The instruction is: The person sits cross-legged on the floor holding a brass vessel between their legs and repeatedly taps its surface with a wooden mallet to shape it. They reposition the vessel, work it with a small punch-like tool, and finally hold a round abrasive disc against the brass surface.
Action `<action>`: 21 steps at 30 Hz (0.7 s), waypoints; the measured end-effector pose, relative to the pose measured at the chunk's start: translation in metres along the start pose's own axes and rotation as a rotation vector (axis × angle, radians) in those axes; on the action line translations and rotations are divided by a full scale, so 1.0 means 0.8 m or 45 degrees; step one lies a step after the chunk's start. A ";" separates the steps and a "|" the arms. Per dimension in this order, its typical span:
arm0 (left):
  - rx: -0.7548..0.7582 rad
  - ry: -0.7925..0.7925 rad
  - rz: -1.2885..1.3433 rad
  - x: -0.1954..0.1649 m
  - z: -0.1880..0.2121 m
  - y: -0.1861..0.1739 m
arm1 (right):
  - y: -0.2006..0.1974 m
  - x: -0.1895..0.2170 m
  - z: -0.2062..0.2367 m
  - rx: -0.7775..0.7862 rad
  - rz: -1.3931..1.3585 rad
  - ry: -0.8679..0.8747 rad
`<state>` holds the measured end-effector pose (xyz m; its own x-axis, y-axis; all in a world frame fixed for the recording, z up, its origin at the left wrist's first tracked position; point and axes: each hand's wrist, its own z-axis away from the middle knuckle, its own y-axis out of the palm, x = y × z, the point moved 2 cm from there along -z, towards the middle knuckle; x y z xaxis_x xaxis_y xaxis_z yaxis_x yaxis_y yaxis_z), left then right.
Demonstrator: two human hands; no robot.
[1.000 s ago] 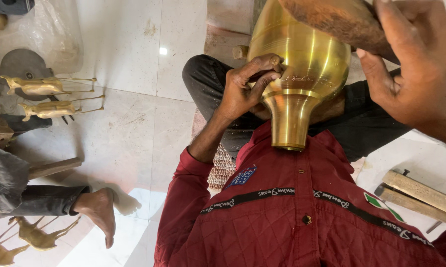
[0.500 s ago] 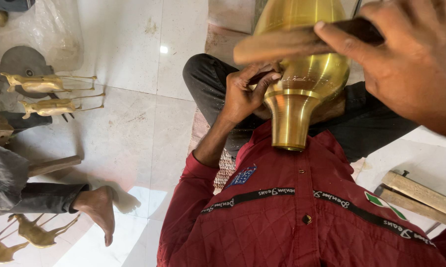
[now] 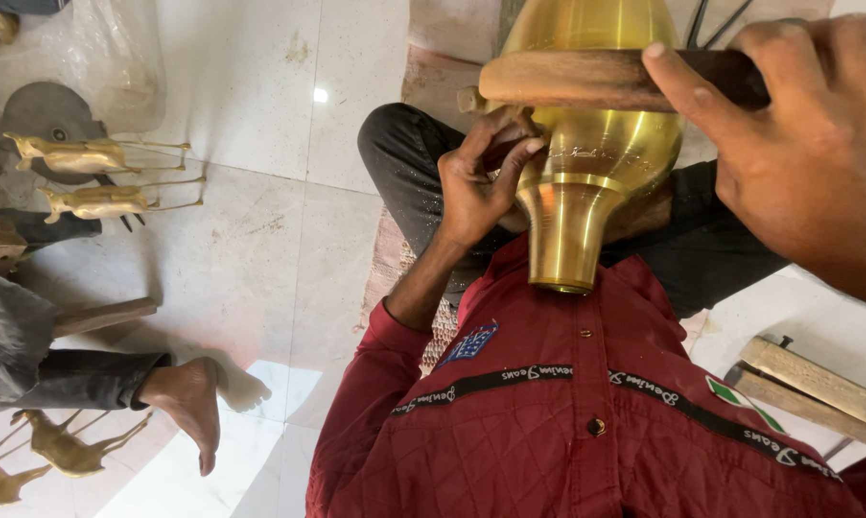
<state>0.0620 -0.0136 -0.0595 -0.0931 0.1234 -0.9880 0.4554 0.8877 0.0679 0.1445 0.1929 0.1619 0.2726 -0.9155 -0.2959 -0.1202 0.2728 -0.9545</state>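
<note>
Since half a second ago, your right hand (image 3: pixel 817 163) has been swinging the wooden stick (image 3: pixel 586 79) lower and flatter, so it is now lying almost level across the upper body of the brass vase (image 3: pixel 596 134). Your right fingers are closing around the stick's dark end, index finger stretching along its top. Your left hand (image 3: pixel 481 177) is pressing against the vase's left side, just where the round body is narrowing into the flared neck; its fingers are curling as if pinching something small against the metal, though you cannot tell what.

You are holding the vase upside-down in front of your chest, its long axis running up and down, mouth pointing toward your red quilted jacket (image 3: pixel 586 422). The stick is crossing that axis at a right angle, touching or nearly touching the brass. Your left hand is the nearer one to the neck.

Off to the left, brass animal figures (image 3: pixel 102 177) are lying on the white tiled floor (image 3: pixel 260 192), beside another person's bare foot (image 3: pixel 193 403).
</note>
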 end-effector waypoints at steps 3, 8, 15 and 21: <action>0.054 0.128 0.036 0.006 -0.010 -0.012 | 0.024 -0.004 0.027 0.060 -0.021 0.085; 0.558 0.371 0.028 0.026 -0.062 -0.028 | 0.092 0.002 0.071 0.024 -0.226 0.283; 1.095 0.541 -0.075 0.009 -0.106 -0.020 | 0.154 0.023 0.124 -0.077 -0.336 0.433; 1.195 0.520 -0.223 -0.028 -0.113 -0.014 | 0.152 0.030 0.132 -0.077 -0.281 0.457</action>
<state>-0.0213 0.0140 -0.0257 -0.4378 0.3223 -0.8393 0.8965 0.2268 -0.3805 0.2369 0.2356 0.0352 -0.0503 -0.9978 -0.0433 -0.1552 0.0507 -0.9866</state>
